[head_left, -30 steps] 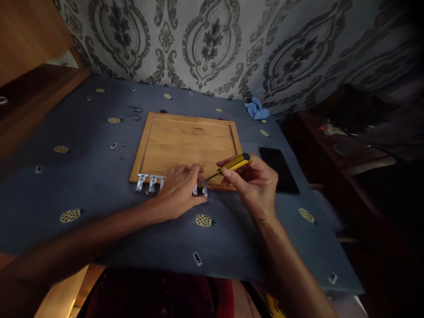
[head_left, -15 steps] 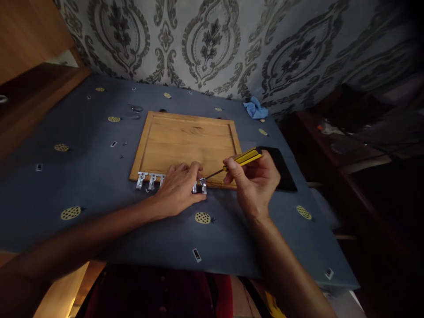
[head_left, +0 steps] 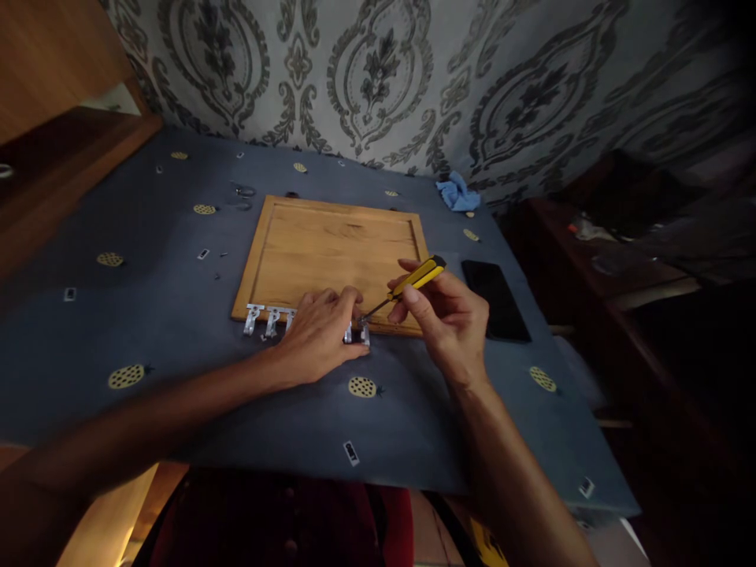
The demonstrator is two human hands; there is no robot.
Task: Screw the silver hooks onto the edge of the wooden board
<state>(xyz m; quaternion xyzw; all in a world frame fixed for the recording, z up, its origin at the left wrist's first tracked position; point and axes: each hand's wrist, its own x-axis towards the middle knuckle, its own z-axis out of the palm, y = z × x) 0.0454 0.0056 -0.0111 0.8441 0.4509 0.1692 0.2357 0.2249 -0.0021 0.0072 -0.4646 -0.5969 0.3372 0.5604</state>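
Note:
A framed wooden board (head_left: 336,252) lies flat on a blue cloth with pineapple prints. Along its near edge runs a silvery metal hook rail (head_left: 263,319). My left hand (head_left: 322,335) rests on that rail with its fingers curled down over it, pressing it against the board. My right hand (head_left: 452,319) pinches a yellow-and-black screwdriver (head_left: 413,279) near the handle. The screwdriver's tip points down-left onto the rail's right end, just beside my left fingertips.
A dark phone (head_left: 494,299) lies right of the board. A crumpled blue cloth (head_left: 456,194) sits at the far right by the patterned wall. Small screws and metal bits (head_left: 220,256) are scattered left of the board. The table edge drops off at the right.
My right hand and the screwdriver handle swung out to the right, then came back left and lower. The tip stayed at the rail's right end. My left hand held still.

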